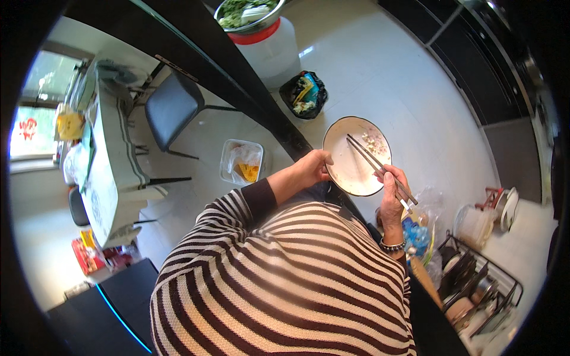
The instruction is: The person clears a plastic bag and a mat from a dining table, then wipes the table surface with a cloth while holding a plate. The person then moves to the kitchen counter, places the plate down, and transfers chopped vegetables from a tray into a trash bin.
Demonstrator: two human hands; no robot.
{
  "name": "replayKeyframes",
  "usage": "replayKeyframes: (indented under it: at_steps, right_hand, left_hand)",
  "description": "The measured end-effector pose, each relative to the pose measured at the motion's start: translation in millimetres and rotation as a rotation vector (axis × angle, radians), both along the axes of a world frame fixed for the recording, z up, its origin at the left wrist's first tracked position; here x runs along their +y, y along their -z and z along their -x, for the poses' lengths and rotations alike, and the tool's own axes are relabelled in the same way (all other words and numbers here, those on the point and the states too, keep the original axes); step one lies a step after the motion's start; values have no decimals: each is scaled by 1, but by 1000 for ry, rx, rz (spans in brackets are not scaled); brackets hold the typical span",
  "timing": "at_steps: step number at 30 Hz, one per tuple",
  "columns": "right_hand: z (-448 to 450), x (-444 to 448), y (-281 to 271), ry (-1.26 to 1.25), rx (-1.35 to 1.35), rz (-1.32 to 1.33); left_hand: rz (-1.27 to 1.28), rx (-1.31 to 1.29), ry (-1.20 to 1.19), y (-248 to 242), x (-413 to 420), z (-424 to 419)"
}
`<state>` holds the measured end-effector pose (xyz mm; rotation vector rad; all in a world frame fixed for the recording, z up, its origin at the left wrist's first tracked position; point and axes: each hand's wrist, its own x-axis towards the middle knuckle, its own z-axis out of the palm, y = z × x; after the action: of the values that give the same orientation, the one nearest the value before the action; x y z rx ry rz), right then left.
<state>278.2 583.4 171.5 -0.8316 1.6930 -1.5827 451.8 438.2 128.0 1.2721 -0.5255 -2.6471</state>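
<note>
My left hand (317, 165) grips the near left rim of a white bowl (349, 173) with a thin dark rim, thumb on the inside edge. A pair of dark chopsticks (367, 156) with pale ends is held in my right hand (392, 184) at the bowl's lower right rim. The chopstick tips lie over the inside of the bowl. Small pale, pinkish chopped bits (374, 142) sit along the upper right inside of the bowl, which is tilted towards the camera. A beaded bracelet (392, 244) is around my right wrist.
A bin with a black bag (307, 95) stands beyond the bowl, near a large white bucket (271, 58) topped by a metal basin of greens (249, 30). Left are a lined waste bin (224, 160), a chair (173, 107) and a covered table (104, 178). A dish rack (512, 278) is lower right.
</note>
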Motion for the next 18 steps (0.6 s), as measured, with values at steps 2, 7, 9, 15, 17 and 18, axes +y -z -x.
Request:
replayKeyframes:
  at_steps: [2, 7, 9, 15, 17, 18]
  right_hand:
    - [11, -32, 9, -31, -29, -25]
    - [37, -117, 44, -151, -82, -59]
    - [41, -149, 58, -171, -127, -79]
    - [49, -230, 110, -237, -354, -194]
    - [55, -252, 124, -255, -436, -254]
    - [58, -262, 134, -262, -505, -271]
  left_hand:
    - [19, -44, -68, 12, -20, 1]
    - [89, -99, -235, 28, -66, -6]
    - [124, -182, -236, 34, -86, -14]
    - [19, -227, -439, 55, -125, -18]
    - [-11, -230, -512, 69, -132, -16]
    - [-23, -232, -533, 79, -134, -17]
